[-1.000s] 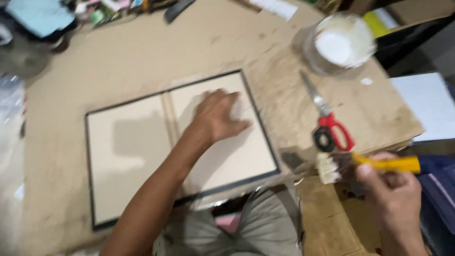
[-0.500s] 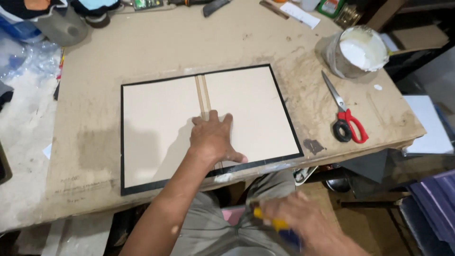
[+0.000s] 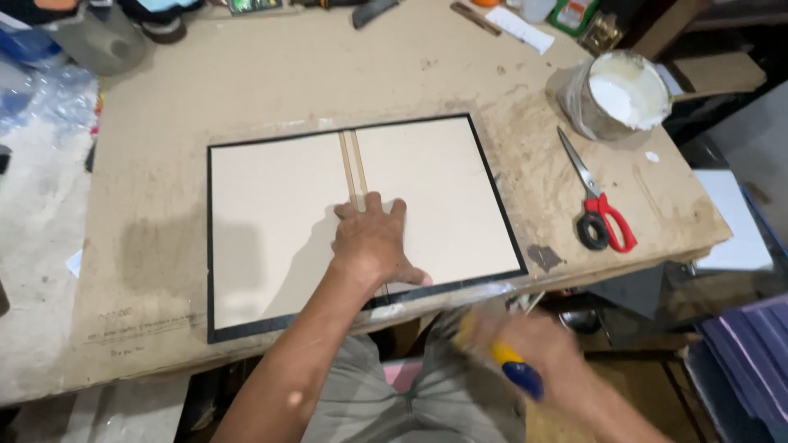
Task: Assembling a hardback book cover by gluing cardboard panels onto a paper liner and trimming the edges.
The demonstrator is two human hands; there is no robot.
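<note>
My left hand [image 3: 371, 240] lies flat, palm down, on an open book cover [image 3: 271, 221]: two cream boards with a narrow spine strip between them, laid on a black sheet that shows as a border. The hand rests over the lower end of the spine strip. My right hand [image 3: 533, 349] is below the table's front edge, blurred by motion, gripping a brush with a yellow and blue handle [image 3: 513, 369]. Its bristle end is not clear.
A brown work table [image 3: 246, 74] carries red-handled scissors [image 3: 599, 215] at the right and a pot of white glue [image 3: 624, 94] at the back right. Tools and clutter line the far edge. Dark purple sheets [image 3: 751, 349] lie at the lower right.
My right hand has carried the brush from the table's right edge down below the front edge and a little rightward. My left hand stays pressed on the cover.
</note>
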